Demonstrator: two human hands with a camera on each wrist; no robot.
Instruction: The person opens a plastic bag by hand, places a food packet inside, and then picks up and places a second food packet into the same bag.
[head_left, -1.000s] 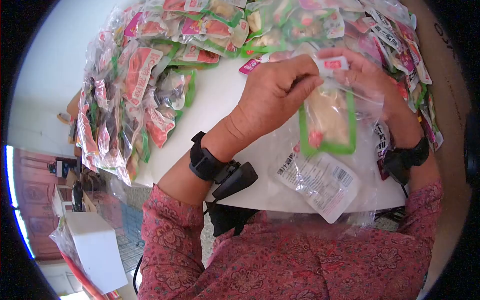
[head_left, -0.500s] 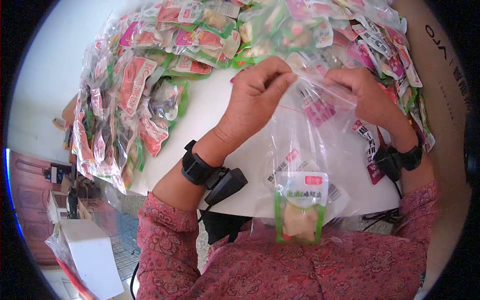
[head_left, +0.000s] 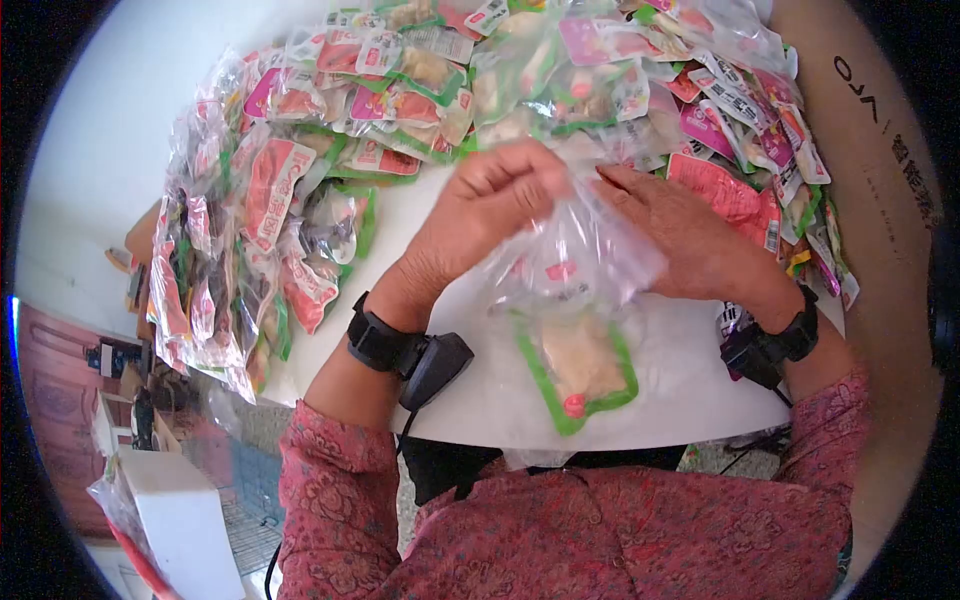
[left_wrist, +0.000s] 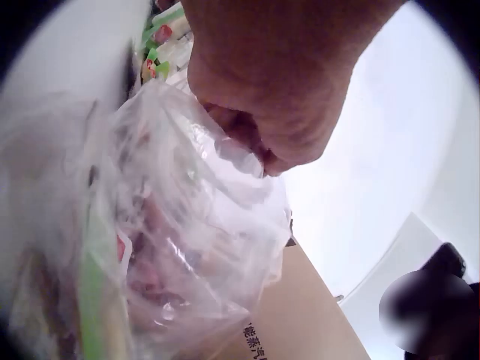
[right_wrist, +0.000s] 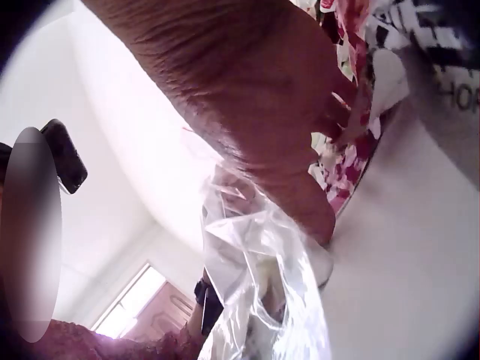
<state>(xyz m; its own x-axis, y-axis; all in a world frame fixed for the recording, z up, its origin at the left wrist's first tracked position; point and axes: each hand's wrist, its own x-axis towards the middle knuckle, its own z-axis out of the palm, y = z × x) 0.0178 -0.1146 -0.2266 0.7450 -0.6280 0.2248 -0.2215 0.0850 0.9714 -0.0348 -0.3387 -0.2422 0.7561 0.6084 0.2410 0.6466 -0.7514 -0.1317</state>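
Note:
In the head view, my left hand (head_left: 490,210) pinches the gathered top of a clear plastic bag (head_left: 575,240). A green-edged food pouch (head_left: 585,355) with pale contents and a red spot shows at the bag's lower part, over the white table. My right hand (head_left: 690,240) lies along the bag's right side, fingers extended and back of the hand upward. From the left wrist, the left hand (left_wrist: 277,90) has its fingertips curled on the crinkled plastic bag (left_wrist: 195,225). In the right wrist view, the right thumb is right at the bag (right_wrist: 262,270), apart from the fingers.
Bagged food pouches (head_left: 260,200) are heaped along the table's left side and back. More pouches (head_left: 740,110) are piled at the right, with a red pouch (head_left: 720,190) near the right hand. A cardboard surface (head_left: 880,200) borders the right. The white tabletop (head_left: 460,400) ends before the torso.
The bag's top is now bunched at the left hand, and the pouch has swung up from the table edge. The right hand has gone from gripping the bag's mouth to lying beside it.

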